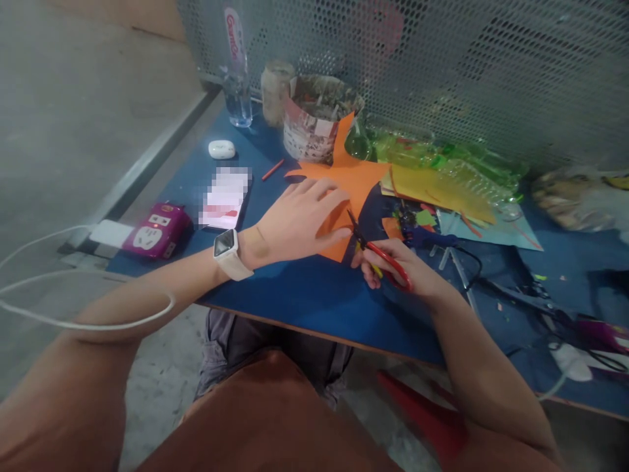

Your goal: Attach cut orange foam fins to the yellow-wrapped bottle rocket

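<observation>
A piece of orange paper [366,176], cut into a shape with pointed arms, is tilted over the blue table in front of me. My left hand [307,219] lies over its near left part, fingers bent and thumb reaching right, holding the sheet; the fingertips are partly hidden. My right hand [393,262] grips scissors [400,274] with red and yellow handles and dark blades. The blades point up and left at the paper's right edge, close to my left thumb.
Behind stand a paper-covered tub [309,134], a jar [276,92] and a water bottle [238,98]. At left are a phone [227,196], an earbud case [222,149], a red stick [272,170] and a purple power socket [160,229]. Green plastic bottles [481,177], yellow paper [442,190] and cables lie right.
</observation>
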